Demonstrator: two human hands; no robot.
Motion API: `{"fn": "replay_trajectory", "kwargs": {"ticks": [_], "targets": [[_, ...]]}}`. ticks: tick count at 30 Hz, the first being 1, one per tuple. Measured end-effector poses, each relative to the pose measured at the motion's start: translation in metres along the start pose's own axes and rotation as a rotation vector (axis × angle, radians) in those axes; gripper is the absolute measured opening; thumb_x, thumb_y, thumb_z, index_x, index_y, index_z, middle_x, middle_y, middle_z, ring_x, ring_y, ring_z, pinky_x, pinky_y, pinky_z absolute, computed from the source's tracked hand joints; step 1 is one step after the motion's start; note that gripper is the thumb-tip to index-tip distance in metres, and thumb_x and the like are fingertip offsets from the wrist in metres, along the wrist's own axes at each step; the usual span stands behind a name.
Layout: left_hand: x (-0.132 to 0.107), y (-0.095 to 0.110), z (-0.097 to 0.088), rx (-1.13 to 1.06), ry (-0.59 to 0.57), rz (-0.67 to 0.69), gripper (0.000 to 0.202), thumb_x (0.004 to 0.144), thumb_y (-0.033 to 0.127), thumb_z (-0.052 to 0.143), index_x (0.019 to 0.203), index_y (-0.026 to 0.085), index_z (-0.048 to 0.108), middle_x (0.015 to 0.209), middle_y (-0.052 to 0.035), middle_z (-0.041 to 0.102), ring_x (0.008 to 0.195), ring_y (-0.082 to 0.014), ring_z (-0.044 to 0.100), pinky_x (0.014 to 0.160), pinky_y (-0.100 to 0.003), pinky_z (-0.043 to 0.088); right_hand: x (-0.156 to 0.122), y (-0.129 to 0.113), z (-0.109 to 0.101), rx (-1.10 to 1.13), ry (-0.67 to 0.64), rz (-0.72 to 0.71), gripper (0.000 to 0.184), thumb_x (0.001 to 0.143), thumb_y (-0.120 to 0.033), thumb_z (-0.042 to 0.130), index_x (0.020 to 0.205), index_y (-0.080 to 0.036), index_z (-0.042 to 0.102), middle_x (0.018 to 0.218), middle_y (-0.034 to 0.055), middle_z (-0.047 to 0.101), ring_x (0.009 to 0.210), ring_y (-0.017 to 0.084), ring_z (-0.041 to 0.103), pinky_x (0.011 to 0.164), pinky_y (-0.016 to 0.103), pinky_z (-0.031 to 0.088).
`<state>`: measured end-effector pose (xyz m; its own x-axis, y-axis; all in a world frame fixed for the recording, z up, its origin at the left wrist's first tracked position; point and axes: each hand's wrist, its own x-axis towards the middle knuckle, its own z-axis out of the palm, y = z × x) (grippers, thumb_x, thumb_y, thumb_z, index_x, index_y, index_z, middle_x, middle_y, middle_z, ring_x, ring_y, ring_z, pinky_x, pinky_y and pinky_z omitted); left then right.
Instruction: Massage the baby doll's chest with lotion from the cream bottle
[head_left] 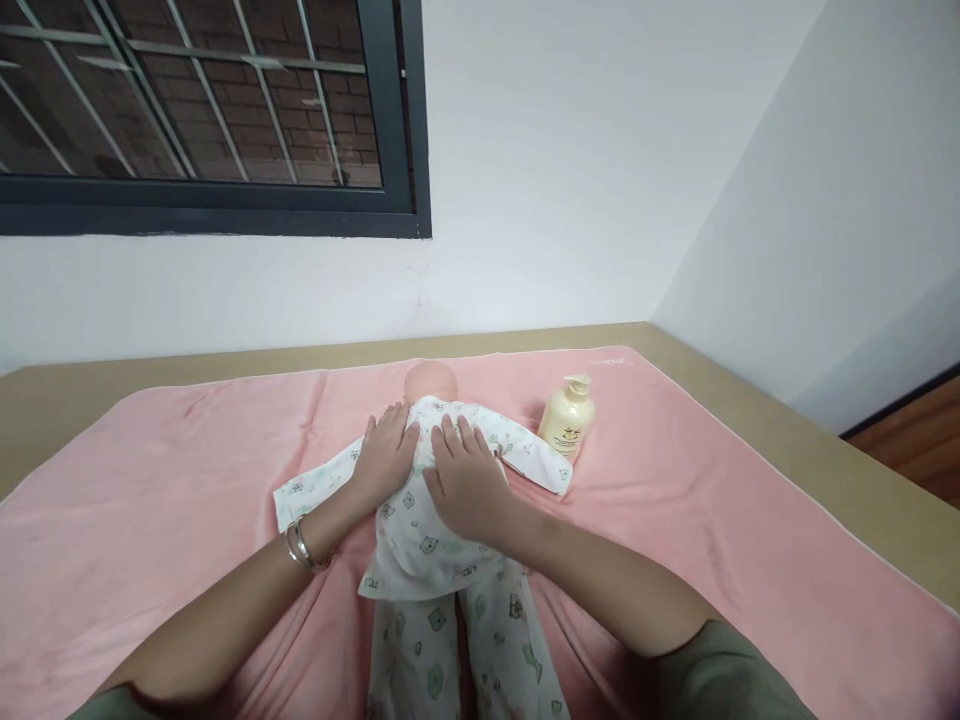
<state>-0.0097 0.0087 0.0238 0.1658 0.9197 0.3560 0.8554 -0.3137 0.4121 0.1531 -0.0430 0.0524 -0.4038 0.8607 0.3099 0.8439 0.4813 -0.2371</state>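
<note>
A baby doll [430, 381] lies on its back on a pink towel [150, 500], dressed in a white printed top [420, 540] and matching trousers [427, 660]. My left hand [386, 455] lies flat on the doll's chest, fingers stretched out; bangles ring its wrist. My right hand [465, 480] rests flat beside it on the chest, fingers spread, holding nothing. The doll's sleeves stretch out to both sides.
A cream pump bottle [568, 418] stands on the towel just right of the doll's sleeve. The towel covers a tan table [825, 450] set in a corner of white walls. A dark-framed window [210, 110] is above left.
</note>
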Motion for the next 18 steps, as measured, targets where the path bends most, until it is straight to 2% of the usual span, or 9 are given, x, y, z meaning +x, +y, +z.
{"fn": "replay_trajectory", "kwargs": {"ticks": [3,6,9,13,15,18], "targets": [[-0.02,0.009,0.008,0.02,0.08,0.097,0.055,0.099,0.033,0.025,0.144,0.003,0.035,0.151,-0.0266,0.038,0.146,-0.0348,0.026,0.115,-0.061,0.025,0.021,0.024,-0.007,0.046,-0.099,0.117,0.058,0.103,-0.042,0.024,0.15,-0.01,0.034,0.157,0.0175,0.03,0.147,0.031,0.021,0.117,0.055,0.018],[-0.044,0.021,0.014,0.016,0.107,0.168,0.059,0.098,0.034,0.03,0.148,0.004,0.027,0.156,-0.0262,0.029,0.148,-0.0349,0.019,0.116,-0.059,0.025,0.04,0.044,-0.009,0.046,-0.132,0.196,0.061,0.104,-0.044,0.021,0.149,-0.006,0.032,0.157,0.0198,0.03,0.148,0.028,0.021,0.118,0.052,0.016],[-0.04,0.018,0.014,-0.045,0.078,0.11,0.059,0.098,0.036,0.029,0.149,0.007,0.028,0.156,-0.0235,0.03,0.148,-0.0341,0.021,0.117,-0.059,0.023,0.031,0.031,-0.008,-0.01,-0.109,0.169,0.06,0.103,-0.038,0.025,0.148,0.0,0.032,0.155,0.0233,0.03,0.147,0.031,0.023,0.117,0.051,0.018],[-0.012,0.003,0.009,-0.158,0.032,-0.061,0.058,0.099,0.038,0.022,0.146,0.007,0.035,0.153,-0.0236,0.036,0.146,-0.0331,0.028,0.117,-0.059,0.025,-0.004,-0.004,-0.014,-0.112,-0.077,0.038,0.06,0.098,-0.033,0.036,0.147,0.003,0.034,0.154,0.0268,0.031,0.145,0.036,0.026,0.117,0.05,0.022],[-0.008,0.002,0.009,-0.155,0.035,-0.069,0.059,0.099,0.039,0.022,0.146,0.005,0.034,0.153,-0.0248,0.035,0.146,-0.033,0.027,0.118,-0.057,0.025,-0.01,-0.009,-0.02,-0.134,-0.096,0.006,0.059,0.098,-0.033,0.037,0.146,0.002,0.036,0.152,0.0265,0.034,0.143,0.036,0.03,0.117,0.051,0.023],[-0.025,0.01,0.013,-0.113,0.087,0.01,0.059,0.1,0.039,0.025,0.149,0.006,0.028,0.157,-0.0237,0.028,0.148,-0.0328,0.02,0.118,-0.058,0.022,0.002,0.002,-0.024,-0.118,-0.119,0.06,0.058,0.101,-0.037,0.031,0.145,0.0,0.037,0.152,0.0255,0.035,0.143,0.035,0.031,0.115,0.051,0.026]]}}
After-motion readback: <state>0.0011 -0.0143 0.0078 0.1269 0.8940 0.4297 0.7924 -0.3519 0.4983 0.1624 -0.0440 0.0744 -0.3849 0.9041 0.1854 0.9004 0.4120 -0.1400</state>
